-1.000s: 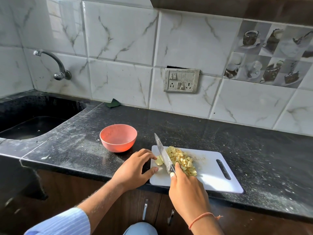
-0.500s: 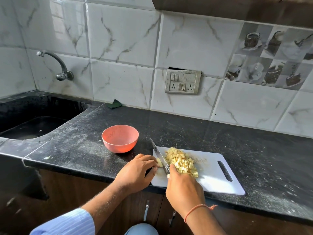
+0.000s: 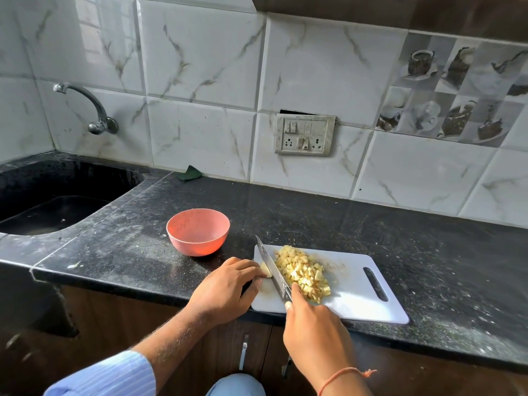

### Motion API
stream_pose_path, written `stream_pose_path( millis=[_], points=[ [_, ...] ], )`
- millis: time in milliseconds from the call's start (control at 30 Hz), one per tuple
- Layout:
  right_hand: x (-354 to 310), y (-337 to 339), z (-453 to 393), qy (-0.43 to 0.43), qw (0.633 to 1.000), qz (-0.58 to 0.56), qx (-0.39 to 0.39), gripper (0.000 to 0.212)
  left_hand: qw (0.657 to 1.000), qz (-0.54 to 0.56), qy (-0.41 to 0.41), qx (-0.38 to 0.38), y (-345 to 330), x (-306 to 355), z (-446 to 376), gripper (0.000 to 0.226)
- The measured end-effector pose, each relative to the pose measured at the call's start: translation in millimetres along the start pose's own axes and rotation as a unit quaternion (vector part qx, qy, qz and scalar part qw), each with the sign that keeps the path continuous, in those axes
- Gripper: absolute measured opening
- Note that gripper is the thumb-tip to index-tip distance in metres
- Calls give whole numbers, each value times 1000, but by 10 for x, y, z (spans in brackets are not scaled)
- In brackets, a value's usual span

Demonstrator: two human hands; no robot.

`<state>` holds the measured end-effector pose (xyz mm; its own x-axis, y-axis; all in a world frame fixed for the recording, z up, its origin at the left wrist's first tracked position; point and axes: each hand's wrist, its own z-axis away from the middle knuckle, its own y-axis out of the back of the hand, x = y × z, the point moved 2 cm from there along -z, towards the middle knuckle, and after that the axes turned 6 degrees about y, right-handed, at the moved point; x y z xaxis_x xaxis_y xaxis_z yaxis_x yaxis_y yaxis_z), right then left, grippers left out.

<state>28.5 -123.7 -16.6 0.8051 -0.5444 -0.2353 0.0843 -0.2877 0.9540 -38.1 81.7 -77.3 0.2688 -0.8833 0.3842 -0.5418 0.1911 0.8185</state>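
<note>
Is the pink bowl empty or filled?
Empty: the pink bowl stands upright on the counter, and its whole inside shows bare pink.

Blue striped sleeve (image 3: 108,375); orange wrist thread (image 3: 344,374)

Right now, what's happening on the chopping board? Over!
Left grip holds pale chunk. Right grip holds knife, blade against chunk. Diced pile right of blade, nothing blocking.

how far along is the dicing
Done: a heap of small pale yellow cubes lies on the white plastic cutting board. In hand: the right hand holds a steel knife against the last pale chunk, which the left hand steadies. Left: that chunk; the round pink bowl holds nothing.
</note>
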Motion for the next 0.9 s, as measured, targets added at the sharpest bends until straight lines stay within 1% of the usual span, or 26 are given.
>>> stream_pose_path(
  millis=[133,300,500,667,800,900],
  points=[
    [5,22,-34,-4,1000,-17,13,57,1000,-8,1,-3,-14,-3,-6,39],
    [1,94,-32,4,1000,-4,25,57,1000,-7,8,-2,5,5,3,37],
    [-19,102,-27,1,1000,0,20,58,1000,-7,10,-5,4,9,6,37],
    [-38,42,-41,7,1000,22,-5,58,1000,-9,11,1,15,16,6,37],
    [-89,-25,-87,-6,995,86,-53,62,1000,-12,9,0,4,20,2,41],
    [-159,-70,-134,0,992,101,-74,64,1000,-17,7,-3,-20,-7,4,43]
  ],
)
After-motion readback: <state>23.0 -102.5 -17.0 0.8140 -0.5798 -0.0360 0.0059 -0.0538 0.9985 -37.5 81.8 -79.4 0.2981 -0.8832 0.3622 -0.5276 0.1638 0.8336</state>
